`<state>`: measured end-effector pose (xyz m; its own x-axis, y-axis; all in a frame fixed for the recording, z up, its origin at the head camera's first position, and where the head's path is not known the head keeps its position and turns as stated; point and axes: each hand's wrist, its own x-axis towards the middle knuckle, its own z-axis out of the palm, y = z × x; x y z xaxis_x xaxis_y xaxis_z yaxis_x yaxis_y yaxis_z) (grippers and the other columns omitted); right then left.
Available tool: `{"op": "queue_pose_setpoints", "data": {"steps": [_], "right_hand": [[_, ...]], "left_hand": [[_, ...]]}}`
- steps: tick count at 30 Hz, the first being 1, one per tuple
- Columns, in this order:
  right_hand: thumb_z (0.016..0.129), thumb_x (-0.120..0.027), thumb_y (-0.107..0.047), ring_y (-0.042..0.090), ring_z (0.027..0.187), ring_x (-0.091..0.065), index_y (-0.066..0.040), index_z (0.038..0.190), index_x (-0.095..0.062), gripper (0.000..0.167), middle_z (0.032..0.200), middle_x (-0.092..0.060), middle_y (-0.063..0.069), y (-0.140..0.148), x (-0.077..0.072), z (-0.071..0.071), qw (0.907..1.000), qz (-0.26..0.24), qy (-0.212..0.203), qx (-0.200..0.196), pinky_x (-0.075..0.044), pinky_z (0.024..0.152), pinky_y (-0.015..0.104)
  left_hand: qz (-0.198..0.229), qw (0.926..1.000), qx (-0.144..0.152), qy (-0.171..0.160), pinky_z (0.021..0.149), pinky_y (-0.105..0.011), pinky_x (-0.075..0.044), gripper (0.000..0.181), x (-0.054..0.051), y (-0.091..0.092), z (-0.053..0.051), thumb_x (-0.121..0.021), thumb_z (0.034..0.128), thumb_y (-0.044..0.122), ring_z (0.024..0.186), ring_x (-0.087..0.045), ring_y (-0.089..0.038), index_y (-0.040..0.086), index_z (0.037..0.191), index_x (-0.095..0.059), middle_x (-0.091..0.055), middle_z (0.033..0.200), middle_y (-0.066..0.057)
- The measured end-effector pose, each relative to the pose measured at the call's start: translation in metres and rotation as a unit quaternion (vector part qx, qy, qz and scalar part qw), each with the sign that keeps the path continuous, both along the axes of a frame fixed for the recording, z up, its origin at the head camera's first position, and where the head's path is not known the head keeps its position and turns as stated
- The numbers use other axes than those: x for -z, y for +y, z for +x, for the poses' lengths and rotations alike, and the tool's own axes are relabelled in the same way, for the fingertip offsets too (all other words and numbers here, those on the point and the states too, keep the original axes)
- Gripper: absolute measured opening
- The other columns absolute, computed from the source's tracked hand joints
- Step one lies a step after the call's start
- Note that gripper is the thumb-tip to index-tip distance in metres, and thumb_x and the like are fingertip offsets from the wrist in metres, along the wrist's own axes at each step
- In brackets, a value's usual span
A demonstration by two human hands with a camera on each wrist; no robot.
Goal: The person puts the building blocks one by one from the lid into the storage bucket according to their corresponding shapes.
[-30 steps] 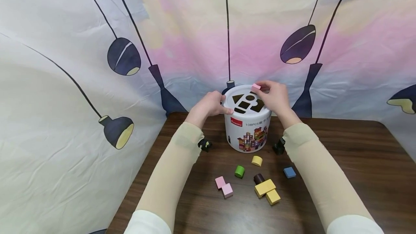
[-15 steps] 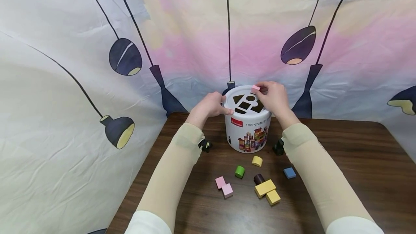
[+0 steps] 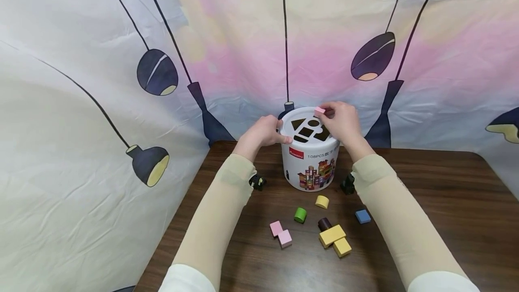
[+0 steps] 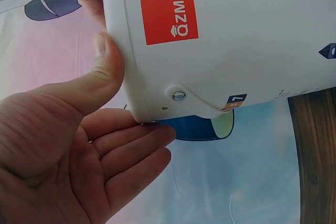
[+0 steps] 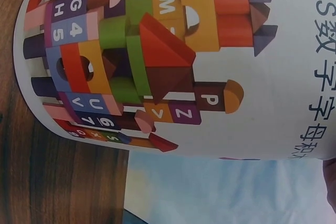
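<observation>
Pink showed between the thumb and fingers of the right hand (image 3: 343, 119): a small block (image 3: 319, 111), pinched above the far right part of the bucket's lid (image 3: 289, 127). Whether the block touched the lid could not be told. The left hand (image 3: 262, 131) was spread against the left side of the white bucket (image 3: 289, 166). Its thumb (image 4: 107, 64) pressed the lid's edge, while the other fingers (image 4: 134, 150), nearly straight and slightly parted, rested against the bucket's side. The hands were apart, on opposite sides of the lid and its dark shaped holes (image 3: 308, 132).

The bucket stood upright on the dark wooden table (image 3: 417, 193), a red label (image 4: 168, 9) and a printed block building (image 5: 142, 56) on its wall. In front of it lay a yellow half-round piece (image 3: 322, 202), a green cylinder (image 3: 300, 215) and a blue block (image 3: 362, 216). Nearer the person, two pink blocks (image 3: 285, 239) touched, and a dark cylinder (image 3: 324, 224) lay against a long yellow block (image 3: 331, 237), with a shorter yellow block (image 3: 342, 248) just beside it.
</observation>
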<state>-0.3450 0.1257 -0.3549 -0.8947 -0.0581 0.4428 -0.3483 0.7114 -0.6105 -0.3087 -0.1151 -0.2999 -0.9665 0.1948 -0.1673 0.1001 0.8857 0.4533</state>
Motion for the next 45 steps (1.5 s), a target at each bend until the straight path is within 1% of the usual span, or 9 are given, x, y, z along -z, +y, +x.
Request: {"op": "queue_pose_setpoints", "data": {"steps": [4,8,13,16,21,35,40,43,45], "right_hand": [[0.102,-0.077,-0.029,0.036,0.108,-0.069,-0.007,0.13,-0.076,0.036,0.118,-0.074,0.019,0.0003,0.0005,0.0,1.0,-0.007,-0.001,0.002,-0.055,0.092,0.055],[0.102,-0.078,-0.029,0.036,0.107,-0.069,-0.008,0.13,-0.077,0.035,0.116,-0.076,0.018,0.0003,0.0019,-0.0007,0.9999,-0.012,-0.003,0.005,-0.056,0.09,0.054],[0.103,-0.076,-0.03,0.036,0.108,-0.068,-0.008,0.132,-0.076,0.036,0.117,-0.075,0.018,-0.0008,0.0031,-0.0005,0.9998,-0.012,-0.011,0.007,-0.056,0.09,0.054],[0.103,-0.075,-0.029,0.037,0.111,-0.068,-0.008,0.133,-0.075,0.037,0.12,-0.075,0.019,-0.0014,0.0033,-0.0005,0.9998,-0.011,-0.017,0.007,-0.056,0.092,0.055],[0.104,-0.071,-0.022,0.036,0.112,-0.069,-0.006,0.134,-0.074,0.034,0.123,-0.074,0.018,-0.0012,0.0038,-0.0007,0.9998,-0.01,-0.017,0.004,-0.055,0.096,0.054],[0.103,-0.07,-0.02,0.035,0.113,-0.069,-0.006,0.133,-0.075,0.033,0.126,-0.073,0.018,-0.002,0.0035,-0.001,0.9997,-0.021,-0.012,0.007,-0.054,0.099,0.053],[0.103,-0.069,-0.019,0.036,0.111,-0.07,-0.006,0.133,-0.075,0.033,0.124,-0.073,0.018,-0.002,0.0031,0.0006,0.9993,-0.036,-0.011,0.006,-0.055,0.098,0.053],[0.103,-0.069,-0.02,0.035,0.111,-0.07,-0.006,0.133,-0.076,0.033,0.123,-0.074,0.018,-0.0007,0.0037,0.0016,0.9986,-0.053,-0.009,0.006,-0.056,0.096,0.053],[0.104,-0.069,-0.022,0.035,0.109,-0.071,-0.006,0.132,-0.076,0.032,0.121,-0.075,0.017,0.001,0.0042,0.0021,0.9979,-0.065,-0.005,0.003,-0.057,0.094,0.052]], "left_hand": [[0.003,1.0,0.001,-0.002,0.108,-0.045,-0.05,0.066,0.0004,-0.0001,0.0001,-0.084,0.0954,0.04,0.13,-0.06,-0.029,0.002,0.146,-0.065,-0.06,0.15,-0.016],[0.002,1.0,-0.004,-0.001,0.112,-0.046,-0.049,0.071,0.0003,0.0004,0.0004,-0.084,0.0948,0.04,0.138,-0.056,-0.031,0.001,0.15,-0.061,-0.056,0.156,-0.017],[-0.003,1.0,-0.008,-0.001,0.108,-0.046,-0.051,0.068,0.0011,-0.0001,0.001,-0.084,0.0946,0.04,0.132,-0.06,-0.03,0.001,0.146,-0.064,-0.059,0.151,-0.017],[-0.003,1.0,-0.008,-0.004,0.109,-0.046,-0.051,0.068,0.0013,-0.0005,0.0017,-0.084,0.0951,0.04,0.133,-0.059,-0.03,0.001,0.147,-0.063,-0.059,0.151,-0.017],[0.001,1.0,-0.008,-0.006,0.111,-0.046,-0.049,0.069,0.0014,-0.0016,0.003,-0.083,0.0953,0.04,0.14,-0.055,-0.032,0.001,0.149,-0.062,-0.055,0.156,-0.017],[0.005,0.9999,-0.009,0.002,0.111,-0.046,-0.049,0.068,0.0018,-0.0032,0.0022,-0.084,0.0949,0.039,0.138,-0.056,-0.031,0.001,0.147,-0.063,-0.056,0.155,-0.017],[0.004,1.0,-0.007,0.003,0.109,-0.045,-0.05,0.066,0.0007,-0.0023,0.0024,-0.084,0.0946,0.039,0.134,-0.058,-0.029,0.002,0.146,-0.065,-0.058,0.153,-0.016],[0.003,1.0,-0.002,0.004,0.111,-0.045,-0.049,0.07,0.0001,-0.0015,0.0025,-0.084,0.0945,0.04,0.14,-0.055,-0.031,0.001,0.149,-0.062,-0.055,0.157,-0.016],[0.001,1.0,0.002,0.007,0.111,-0.044,-0.049,0.068,-0.0003,-0.0011,0.0028,-0.084,0.0946,0.04,0.138,-0.056,-0.031,0.002,0.147,-0.064,-0.056,0.156,-0.016]]}}
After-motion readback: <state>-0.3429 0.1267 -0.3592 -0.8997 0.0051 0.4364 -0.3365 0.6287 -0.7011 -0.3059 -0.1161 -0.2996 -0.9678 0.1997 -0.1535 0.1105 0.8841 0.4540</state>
